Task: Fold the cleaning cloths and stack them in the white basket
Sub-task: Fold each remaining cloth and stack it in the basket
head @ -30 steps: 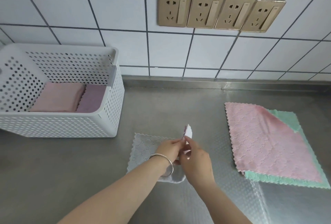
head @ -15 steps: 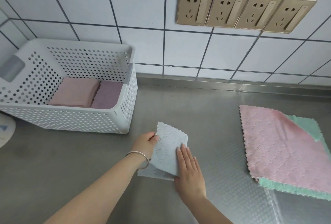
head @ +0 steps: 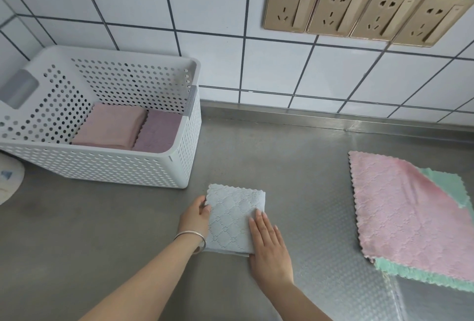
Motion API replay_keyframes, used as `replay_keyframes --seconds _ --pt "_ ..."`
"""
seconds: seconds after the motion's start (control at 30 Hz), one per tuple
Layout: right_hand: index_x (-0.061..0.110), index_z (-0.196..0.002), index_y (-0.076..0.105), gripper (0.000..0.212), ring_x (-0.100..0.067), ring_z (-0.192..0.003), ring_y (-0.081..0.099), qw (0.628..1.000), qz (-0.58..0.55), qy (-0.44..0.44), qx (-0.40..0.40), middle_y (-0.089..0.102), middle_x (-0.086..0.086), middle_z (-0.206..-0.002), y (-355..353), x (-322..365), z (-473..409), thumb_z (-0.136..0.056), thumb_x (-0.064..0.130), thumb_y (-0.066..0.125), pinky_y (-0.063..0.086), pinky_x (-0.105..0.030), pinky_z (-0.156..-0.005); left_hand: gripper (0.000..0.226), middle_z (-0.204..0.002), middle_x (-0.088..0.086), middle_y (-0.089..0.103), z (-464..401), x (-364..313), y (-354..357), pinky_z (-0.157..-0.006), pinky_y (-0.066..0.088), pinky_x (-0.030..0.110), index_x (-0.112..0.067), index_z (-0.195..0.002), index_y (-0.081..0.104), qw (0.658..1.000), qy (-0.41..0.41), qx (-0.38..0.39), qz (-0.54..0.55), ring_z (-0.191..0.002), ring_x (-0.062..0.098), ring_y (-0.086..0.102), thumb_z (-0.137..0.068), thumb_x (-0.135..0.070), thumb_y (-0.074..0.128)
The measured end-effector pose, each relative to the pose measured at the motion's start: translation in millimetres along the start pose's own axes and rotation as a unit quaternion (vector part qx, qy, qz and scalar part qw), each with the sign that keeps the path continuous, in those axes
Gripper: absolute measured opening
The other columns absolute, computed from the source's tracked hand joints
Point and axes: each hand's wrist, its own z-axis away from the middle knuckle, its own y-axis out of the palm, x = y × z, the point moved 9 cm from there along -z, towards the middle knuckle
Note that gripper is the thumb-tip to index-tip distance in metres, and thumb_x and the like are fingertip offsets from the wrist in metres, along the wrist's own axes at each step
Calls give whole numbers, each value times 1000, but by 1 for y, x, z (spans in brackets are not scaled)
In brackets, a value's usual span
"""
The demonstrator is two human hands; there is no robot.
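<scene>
A folded pale blue cloth (head: 232, 217) lies flat on the steel counter near the front middle. My left hand (head: 195, 217) pinches its left edge, thumb on top. My right hand (head: 269, 243) presses flat on the cloth's right side with straight fingers. The white perforated basket (head: 123, 169) stands at the left against the wall and holds a folded pink cloth (head: 110, 127) beside a folded purple cloth (head: 157, 132). To the right, an unfolded pink cloth (head: 405, 205) lies spread over a green cloth (head: 446, 184).
The tiled wall (head: 230, 64) rises close behind the counter, with a row of gold sockets (head: 359, 9) high up. A white round object (head: 9, 179) shows at the left edge beside the basket. Bare steel counter (head: 295, 156) lies between the basket and the spread cloths.
The blue cloth was held up at one corner, then folded over and laid down. It now lies flat as a square under both hands. The view has shifted left.
</scene>
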Motion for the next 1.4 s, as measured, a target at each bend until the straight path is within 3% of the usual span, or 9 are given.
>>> replay_keyframes --seconds 0.1,0.27,0.4,0.57,0.77,1.0,1.13,1.27,1.4 --pt "10 -135 37 67 -15 -145 -9 1000 8 -1 -13 38 -5 -144 1 1 -2 -69 17 32 7 -32 -112 30 -115 6 65 -1 1 -1 -77 32 19 -11 -122 56 1000 2 -3 -1 -102 21 59 -93 -15 51" --pt "8 -135 36 66 -17 -145 -8 999 18 21 -26 40 -8 -143 4 -4 -3 -69 15 31 7 -32 -111 27 -87 0 64 3 -2 1 -71 34 19 -16 -116 59 1000 13 7 4 -81 15 56 -89 -19 57" --pt "14 -137 35 68 -21 -139 21 999 25 17 -13 43 -9 -143 4 -7 0 -69 13 31 5 -31 -111 30 -83 1 67 2 0 0 -74 40 21 -19 -115 61 1000 4 3 6 -81 18 61 -85 -20 63" --pt "15 -137 36 66 -17 -145 -6 999 38 -17 -4 34 -4 -147 3 -6 2 -71 15 32 5 -34 -112 29 -76 -3 63 5 0 -2 -69 36 20 -18 -113 60 1000 7 -26 13 -77 16 57 -84 -17 65" --pt "15 -137 36 62 -16 -145 -6 998 42 -36 23 42 -4 -145 3 1 0 -75 25 35 5 -35 -112 32 -94 3 70 8 -3 -6 -72 38 21 -16 -116 55 998 29 -56 -14 -81 17 58 -85 -19 63" --pt "14 -138 34 65 -17 -145 -6 997 49 -48 24 41 -5 -145 3 3 -1 -75 28 35 6 -36 -112 30 -94 3 69 8 -4 -7 -72 36 22 -15 -116 55 997 32 -61 -34 -85 21 59 -87 -18 61" --pt "14 -137 35 65 -20 -141 8 997 49 -56 31 37 -2 -145 7 6 0 -73 27 33 7 -37 -111 27 -95 2 68 5 -6 -8 -72 40 25 -15 -114 54 994 43 -65 -81 -85 23 59 -88 -19 58" --pt "16 -134 38 64 -22 -136 26 996 53 -47 52 44 -3 -142 8 5 -3 -71 26 32 19 -43 -106 26 -94 -2 67 7 -11 -8 -72 46 32 -18 -112 52 981 87 -75 -157 -91 27 61 -87 -24 58" --pt "17 -137 39 66 -16 -143 8 995 48 -59 67 38 1 -146 5 5 0 -74 36 40 9 -37 -109 29 -94 -4 66 7 -10 -10 -70 45 30 -20 -111 53 978 94 -83 -167 -89 25 62 -85 -26 62"
